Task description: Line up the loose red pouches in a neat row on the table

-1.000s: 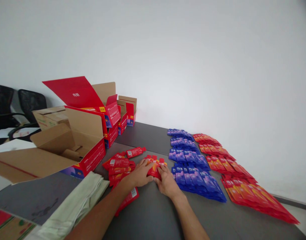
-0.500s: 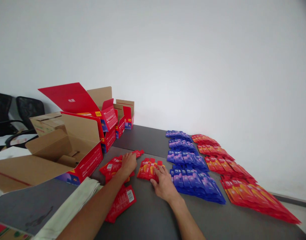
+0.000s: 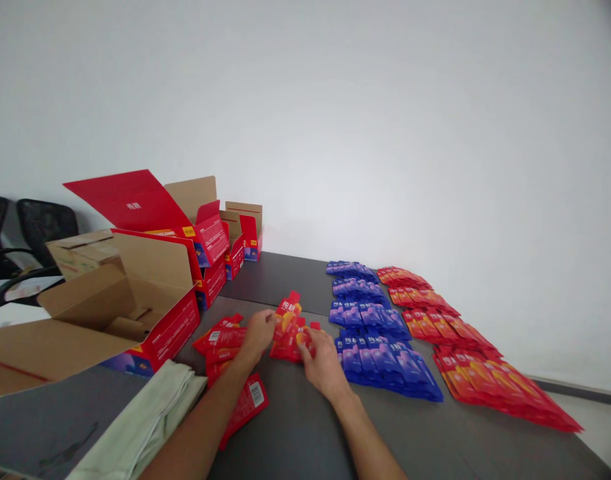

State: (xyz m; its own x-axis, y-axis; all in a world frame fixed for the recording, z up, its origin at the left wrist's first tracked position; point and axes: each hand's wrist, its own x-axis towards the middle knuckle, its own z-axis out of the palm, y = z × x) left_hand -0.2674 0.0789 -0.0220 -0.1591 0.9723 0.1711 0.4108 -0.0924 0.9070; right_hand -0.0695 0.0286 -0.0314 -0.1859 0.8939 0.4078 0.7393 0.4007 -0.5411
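Observation:
My left hand point(image 3: 261, 331) is closed on the edge of a red pouch point(image 3: 288, 308), which is tilted up with its printed orange-fruit side facing me. Just below it on the dark table lies a small group of red pouches point(image 3: 285, 348). My right hand point(image 3: 322, 363) grips the right side of this group, thumb in front and fingers curled over the top. Under and beside my left forearm is a loose heap of red pouches point(image 3: 224, 337), some with the barcode side up; the forearm hides part of it.
Right of my hands, overlapping rows of blue pouches point(image 3: 380, 357) and red pouches point(image 3: 485, 383) lie on the table point(image 3: 305, 427). On the left stand an open red carton point(image 3: 172, 327) and more red cartons point(image 3: 210, 233) behind it. A pale green cloth point(image 3: 150, 413) lies in front.
My left hand has moved from the loose heap toward the right and now holds a red pouch over the small group. My right hand stays at that group, its fingers more curled.

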